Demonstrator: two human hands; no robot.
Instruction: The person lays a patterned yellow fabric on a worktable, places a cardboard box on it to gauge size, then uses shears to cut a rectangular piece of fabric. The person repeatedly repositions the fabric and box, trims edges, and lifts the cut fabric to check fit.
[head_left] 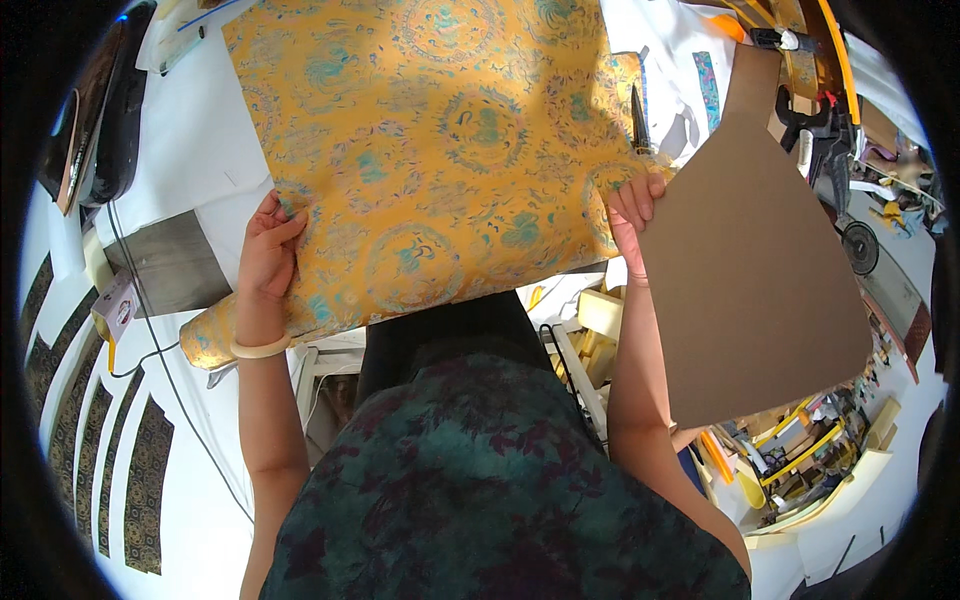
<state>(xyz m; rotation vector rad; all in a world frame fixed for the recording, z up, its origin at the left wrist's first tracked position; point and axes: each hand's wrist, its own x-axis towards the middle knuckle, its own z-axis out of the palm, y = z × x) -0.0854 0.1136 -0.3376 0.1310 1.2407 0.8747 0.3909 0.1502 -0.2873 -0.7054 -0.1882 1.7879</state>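
A yellow patterned fabric [440, 150] with blue-green round motifs spreads over the table in front of me. Its near edge is rolled, and the roll's end shows at the lower left. My left hand [270, 245] pinches the fabric's left edge between thumb and fingers. At the right edge, the fingers of my right hand [633, 215] are closed over the cloth. Beside that hand is a large brown paddle-shaped board [755, 260] with a narrow neck; whether the hand touches it I cannot tell. A dark pointed blade [638, 118] lies by the fabric's right edge.
Dark patterned strips [145, 490] lie on white at the left, with a cable [180, 390] running past. A small box [116, 305] is near the roll's end. Tools and yellow-handled items [800, 450] crowd a tray at the lower right. Clamps [815, 120] stand at the upper right.
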